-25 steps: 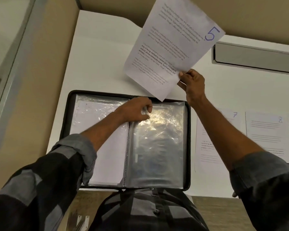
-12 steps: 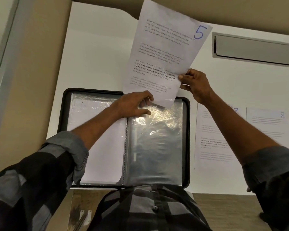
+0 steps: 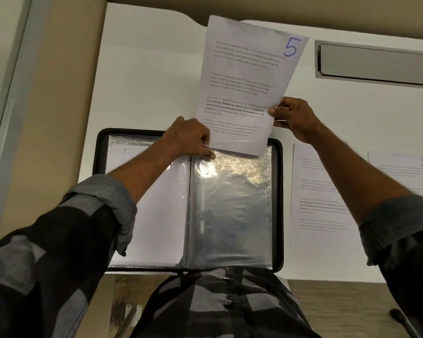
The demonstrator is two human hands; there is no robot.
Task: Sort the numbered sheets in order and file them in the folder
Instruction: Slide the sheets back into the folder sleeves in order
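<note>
**I hold sheet 5 [image 3: 244,79] at the folder [image 3: 98,152]**

My left hand [image 3: 192,139] reaches over the open folder, fingers curled, pinching the top edge of the right sleeve [image 3: 232,211] beside the spine. The left sleeve [image 3: 154,211] holds a white page. The right sleeve is clear, crinkled and glaring. Sheet 5 stands tilted above it, lower edge at the sleeve's mouth, print facing me, a blue 5 top right. My right hand [image 3: 294,117] pinches its right edge. Further right on the table [image 3: 144,81] lie a sheet [image 3: 320,191], its number hidden by my arm, and sheet 8 [image 3: 401,172].
</note>
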